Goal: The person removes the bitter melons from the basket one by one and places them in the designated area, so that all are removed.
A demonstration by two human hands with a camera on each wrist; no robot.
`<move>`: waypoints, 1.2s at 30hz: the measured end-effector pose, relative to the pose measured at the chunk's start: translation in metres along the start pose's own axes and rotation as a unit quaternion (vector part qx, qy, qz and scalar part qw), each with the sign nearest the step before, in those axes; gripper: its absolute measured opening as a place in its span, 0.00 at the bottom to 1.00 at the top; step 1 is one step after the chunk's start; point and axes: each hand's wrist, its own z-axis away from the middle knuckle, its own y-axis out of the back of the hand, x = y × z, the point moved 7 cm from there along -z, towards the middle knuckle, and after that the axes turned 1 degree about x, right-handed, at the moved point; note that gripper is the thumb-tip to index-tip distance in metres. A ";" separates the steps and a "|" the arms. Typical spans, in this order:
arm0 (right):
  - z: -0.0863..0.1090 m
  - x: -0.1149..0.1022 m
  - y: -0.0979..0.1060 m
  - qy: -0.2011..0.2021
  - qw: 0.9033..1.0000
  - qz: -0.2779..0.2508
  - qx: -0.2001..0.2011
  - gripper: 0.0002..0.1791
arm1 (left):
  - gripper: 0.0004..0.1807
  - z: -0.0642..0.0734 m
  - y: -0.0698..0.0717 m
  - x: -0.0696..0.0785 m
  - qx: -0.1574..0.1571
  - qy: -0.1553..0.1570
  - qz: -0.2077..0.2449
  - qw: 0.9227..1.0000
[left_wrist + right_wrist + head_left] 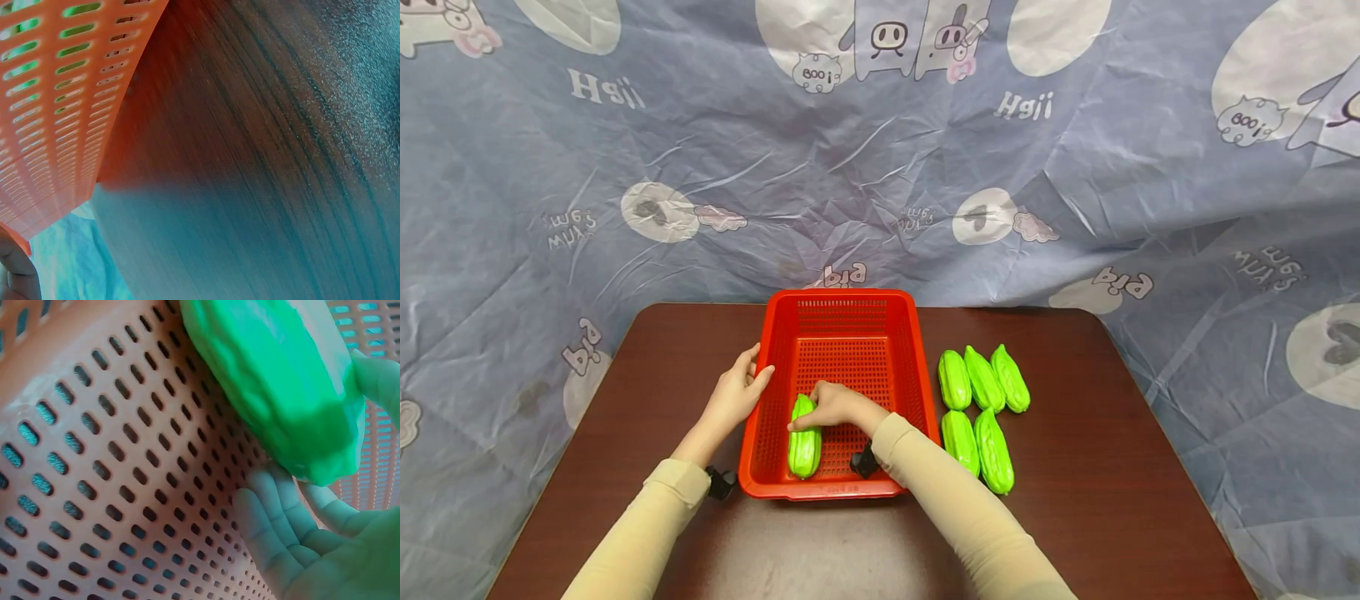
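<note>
A red plastic basket (927,392) with slotted walls and floor stands on the dark table. My left hand (735,398) grips its left side, the thumb over the rim and the fingers along the outside. Inside, at the near left, lies a bright green, ridged bitter melon (806,454). Reaching over the basket, my right hand (838,407) holds this melon. In the right wrist view the thumb rests on one side of the melon (281,381), and the other fingers are under its end, close over the slotted floor. Only a few left fingers (22,265) show in the left wrist view.
Several more green bitter melons (985,379) lie in two rows on the table to the right of the basket. The brown table (1090,467) has its far edge against a grey-blue printed cloth (880,167), which hangs around the back and sides.
</note>
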 end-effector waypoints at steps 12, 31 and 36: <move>0.001 0.007 0.030 0.006 0.995 -0.076 0.066 0.36 | 0.35 0.001 -0.001 -0.001 -0.001 0.003 0.004 1.000; 0.044 0.013 0.101 0.019 0.974 -0.179 0.135 0.40 | 0.34 0.000 0.001 0.001 0.003 -0.004 -0.009 1.000; 0.057 0.023 0.117 0.025 0.963 -0.217 0.159 0.38 | 0.34 0.000 0.002 0.002 0.002 -0.006 -0.010 1.000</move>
